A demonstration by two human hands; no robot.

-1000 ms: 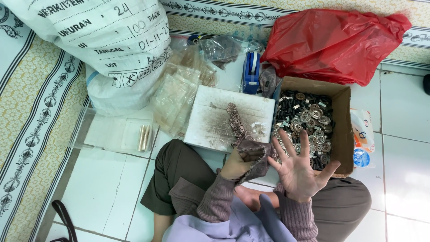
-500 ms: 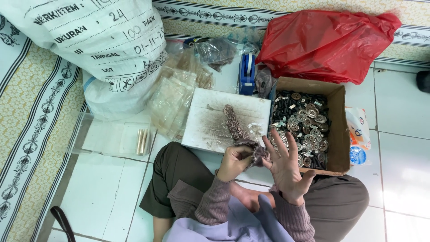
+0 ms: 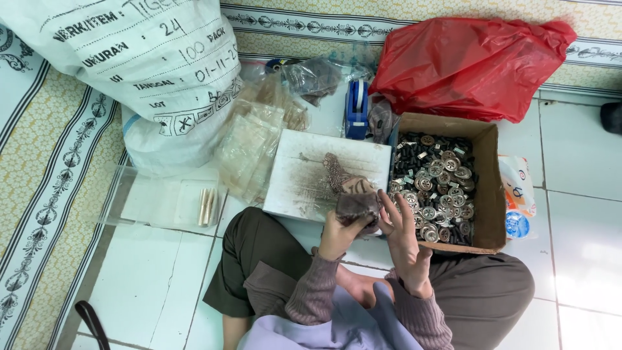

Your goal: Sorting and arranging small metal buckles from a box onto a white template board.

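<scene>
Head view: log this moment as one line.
left hand: holds small dark filled plastic packet | right hand: fingers on packet | beside: open brown cardboard box of round metal buttons | under: white board

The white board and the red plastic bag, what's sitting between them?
In the head view, a blue tape dispenser stands between the white board and the red plastic bag, with the cardboard box corner just beside it.

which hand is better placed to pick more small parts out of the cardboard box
Right. The right hand is open and sits against the cardboard box edge, while the left hand already grips a small dark packet.
</scene>
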